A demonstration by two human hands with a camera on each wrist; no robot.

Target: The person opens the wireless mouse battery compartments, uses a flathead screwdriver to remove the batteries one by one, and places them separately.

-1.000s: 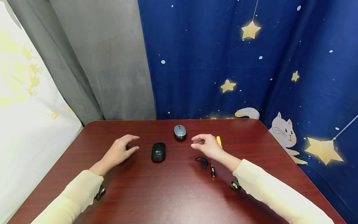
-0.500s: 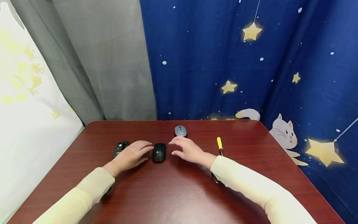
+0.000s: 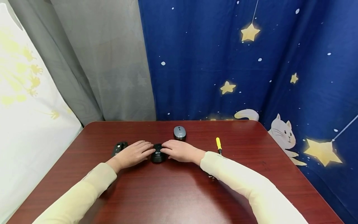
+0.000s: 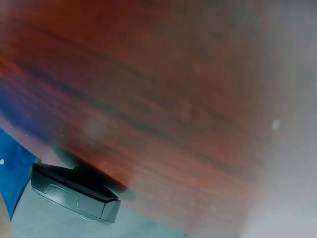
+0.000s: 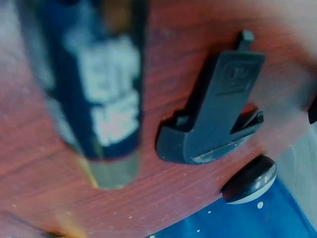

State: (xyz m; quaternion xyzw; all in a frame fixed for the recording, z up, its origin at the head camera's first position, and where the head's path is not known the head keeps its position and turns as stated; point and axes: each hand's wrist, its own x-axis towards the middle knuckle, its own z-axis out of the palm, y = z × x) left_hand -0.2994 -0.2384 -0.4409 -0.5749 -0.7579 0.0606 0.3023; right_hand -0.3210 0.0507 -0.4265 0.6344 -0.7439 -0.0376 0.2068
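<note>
In the head view a black mouse [image 3: 158, 157] lies on the table between both hands. My left hand [image 3: 133, 155] reaches its left side, fingers extended and fingertips at the edge. From the right, my right hand [image 3: 181, 151] lays its fingertips over the other edge, fingers lightly bent; neither thumb shows clearly. Behind my left hand lies a second black mouse [image 3: 119, 148], its underside up with an open bay; the left wrist view catches a black mouse body [image 4: 74, 193]. Under my right wrist are a blurred battery [image 5: 106, 99] and a black battery cover [image 5: 218, 109].
A grey mouse [image 3: 180, 133] sits just beyond my right hand. To the right lies a screwdriver with a yellow handle [image 3: 218, 143], its shaft partly behind my sleeve. The dark red table [image 3: 156, 199] ends at the back before blue and grey curtains [image 3: 195, 62].
Both hands have moved inward from either side to the black mouse, and their fingertips now meet it. The right forearm now covers the battery and cover in the head view.
</note>
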